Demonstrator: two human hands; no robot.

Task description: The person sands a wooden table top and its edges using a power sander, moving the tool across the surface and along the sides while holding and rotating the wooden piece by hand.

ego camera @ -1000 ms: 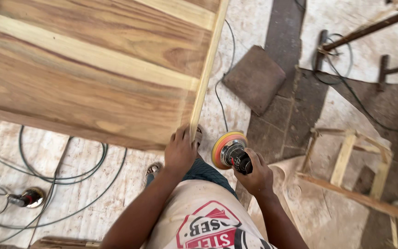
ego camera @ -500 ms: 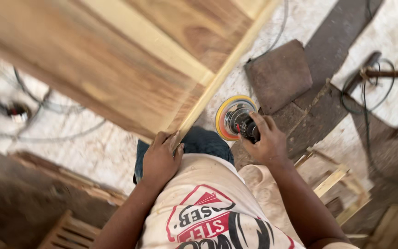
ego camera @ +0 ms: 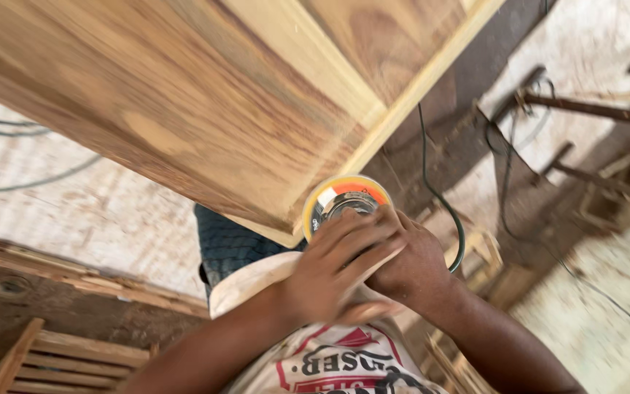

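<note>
We see the sander [ego camera: 345, 201], its round orange-and-yellow disc just beside the pale edge of the wooden panel [ego camera: 184, 109], at the panel's near corner. The right hand [ego camera: 410, 263] is wrapped around its body; the left hand [ego camera: 333, 266] lies curled over the top, fingers [ego camera: 359, 230] touching it. A dark cable [ego camera: 439, 197] trails toward the dusty floor [ego camera: 96, 211].

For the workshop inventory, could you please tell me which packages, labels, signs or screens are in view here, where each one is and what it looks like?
No packages, signs or screens are in view.
Shirt print: bottom centre on the person's pale shirt, below both hands; a red, white and black emblem with lettering.
Sander disc: round, yellow-rimmed with an orange patch, at the wooden panel's edge; no label can be made out.
</note>
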